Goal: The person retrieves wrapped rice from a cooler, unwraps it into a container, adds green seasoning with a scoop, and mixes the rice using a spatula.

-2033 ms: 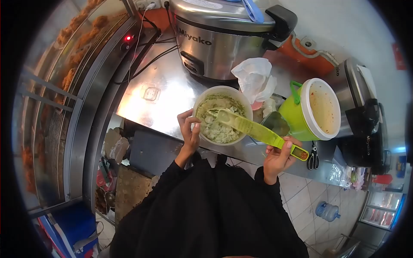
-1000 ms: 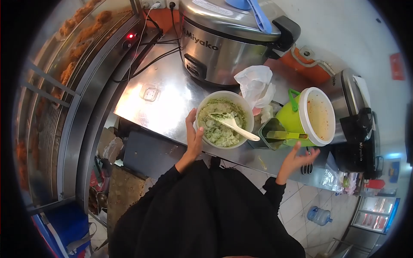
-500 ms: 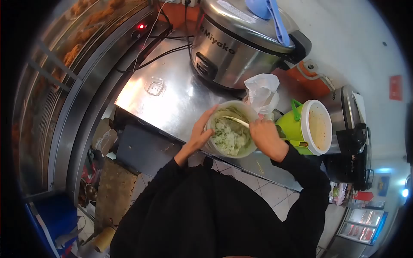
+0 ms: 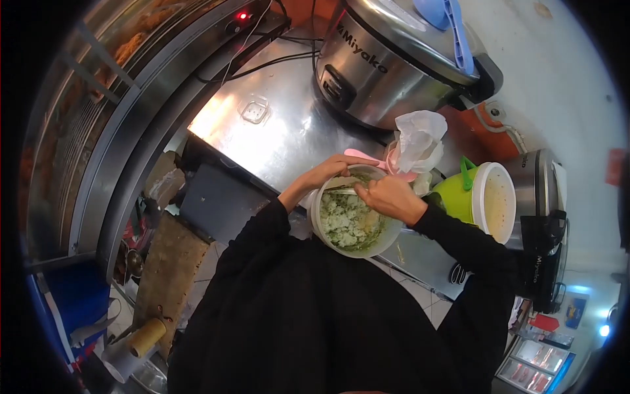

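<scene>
A round whitish tub (image 4: 372, 251) sits in front of my body, tilted a little toward me. It holds a crumbly white and green mixture (image 4: 348, 222) that looks like rice. My left hand (image 4: 327, 173) is closed on the tub's far left rim. In my right hand (image 4: 394, 199), a spoon (image 4: 341, 191) is gripped, its pale end low inside the far wall of the tub. Part of the spoon is hidden by my fingers. Just beyond the tub lie a pink-handled utensil (image 4: 361, 155) and a crumpled white plastic bag (image 4: 421, 139).
A large steel rice cooker (image 4: 387, 72) with a blue scoop (image 4: 459, 39) on its lid stands on the steel counter (image 4: 282, 141). On the right are a green bucket (image 4: 454, 195) and a smaller cooker (image 4: 533, 180). A glass food display (image 4: 92, 151) runs along the left.
The tub has come nearer my body and tilts more toward me. My left hand has shifted to its far rim, and my right hand has moved the spoon. The view has turned slightly.
</scene>
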`<action>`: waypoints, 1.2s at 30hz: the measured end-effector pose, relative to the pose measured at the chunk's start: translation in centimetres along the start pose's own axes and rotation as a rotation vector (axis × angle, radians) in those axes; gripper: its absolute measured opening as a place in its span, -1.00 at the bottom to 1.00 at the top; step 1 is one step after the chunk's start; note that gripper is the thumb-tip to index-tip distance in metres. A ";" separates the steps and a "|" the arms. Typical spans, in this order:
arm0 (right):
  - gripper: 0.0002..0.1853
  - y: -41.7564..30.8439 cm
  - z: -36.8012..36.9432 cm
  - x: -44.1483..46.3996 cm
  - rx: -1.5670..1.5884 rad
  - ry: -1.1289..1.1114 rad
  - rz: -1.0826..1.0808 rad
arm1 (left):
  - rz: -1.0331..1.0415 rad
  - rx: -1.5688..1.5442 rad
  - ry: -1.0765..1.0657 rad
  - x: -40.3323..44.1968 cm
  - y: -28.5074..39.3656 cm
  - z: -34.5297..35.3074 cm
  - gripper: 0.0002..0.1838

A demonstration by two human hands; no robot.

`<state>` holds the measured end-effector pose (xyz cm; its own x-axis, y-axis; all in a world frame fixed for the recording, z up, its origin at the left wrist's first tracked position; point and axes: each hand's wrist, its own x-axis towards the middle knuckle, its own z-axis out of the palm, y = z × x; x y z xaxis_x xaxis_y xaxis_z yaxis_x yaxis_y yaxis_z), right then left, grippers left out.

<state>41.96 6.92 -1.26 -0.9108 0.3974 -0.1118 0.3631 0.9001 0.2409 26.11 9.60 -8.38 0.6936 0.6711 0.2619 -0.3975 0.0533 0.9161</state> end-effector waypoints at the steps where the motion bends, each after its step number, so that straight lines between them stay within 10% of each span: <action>1: -0.95 0.0 -0.1 -0.2 0.006 0.001 -0.005 | 0.026 0.002 -0.025 0.1 0.1 0.3 -0.44; 15: -0.86 -0.6 -7.3 -5.9 0.237 -0.406 -0.047 | -0.079 0.039 -0.022 0.5 -1.5 2.5 -0.35; 36: -0.79 -1.6 -3.2 -4.1 0.052 -0.132 0.257 | -0.093 -0.032 0.051 0.3 -2.3 2.4 -0.39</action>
<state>44.50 3.31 1.91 -0.7557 0.6299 -0.1790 0.5910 0.7738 0.2279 28.72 7.90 -9.64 0.6974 0.6987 0.1598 -0.3526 0.1403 0.9252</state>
